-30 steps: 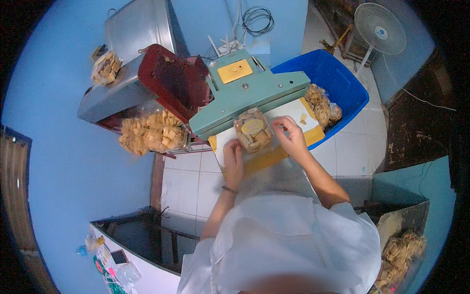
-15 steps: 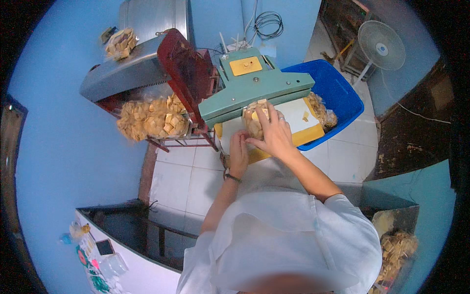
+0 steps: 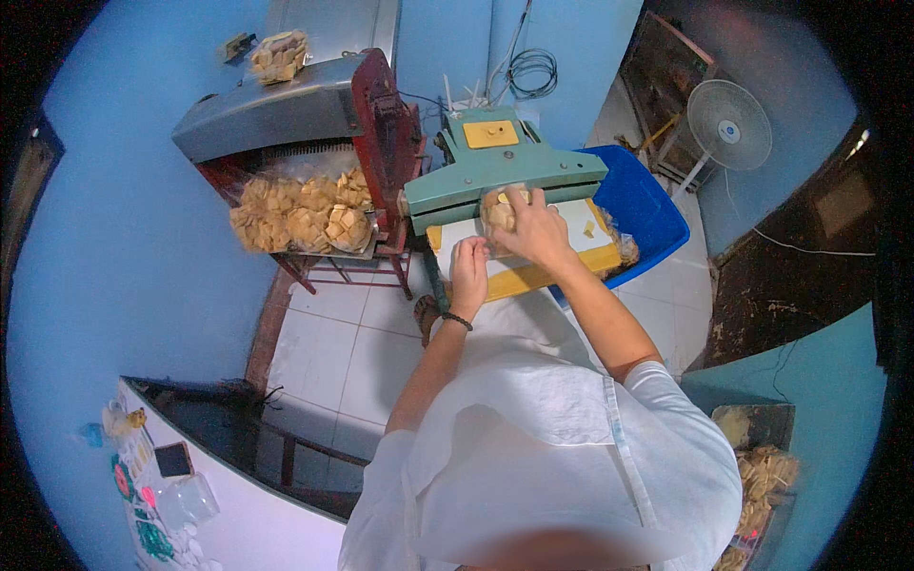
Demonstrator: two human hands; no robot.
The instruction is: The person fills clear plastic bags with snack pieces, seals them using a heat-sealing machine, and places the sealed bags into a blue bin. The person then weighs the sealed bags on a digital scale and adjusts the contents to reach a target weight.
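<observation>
A clear plastic bag of pale yellow cracker pieces [image 3: 499, 213] lies on the white platform [image 3: 562, 225] of a green bag sealer [image 3: 509, 169], its far end at the sealing jaws. My right hand [image 3: 541, 231] covers the bag's right side, with fingers bent over its top. Close by the bag's near left corner is my left hand [image 3: 468, 274], its fingers pressed together on the plastic. The bag's near edge is partly hidden by both hands. A few loose yellow pieces [image 3: 588, 229] rest on the platform to the right.
A blue bin [image 3: 657, 221] holding bags stands right of the sealer. Filled bags [image 3: 305, 211] sit in a red-framed metal rack at the left. Behind are a white fan [image 3: 729, 126] and a coiled cable [image 3: 532, 74]. A white table [image 3: 257, 519] stands near left.
The whole view has shifted a little. My right hand's fingers have closed further over the bag, while my left hand stays by its near corner. A foot now shows below the sealer.
</observation>
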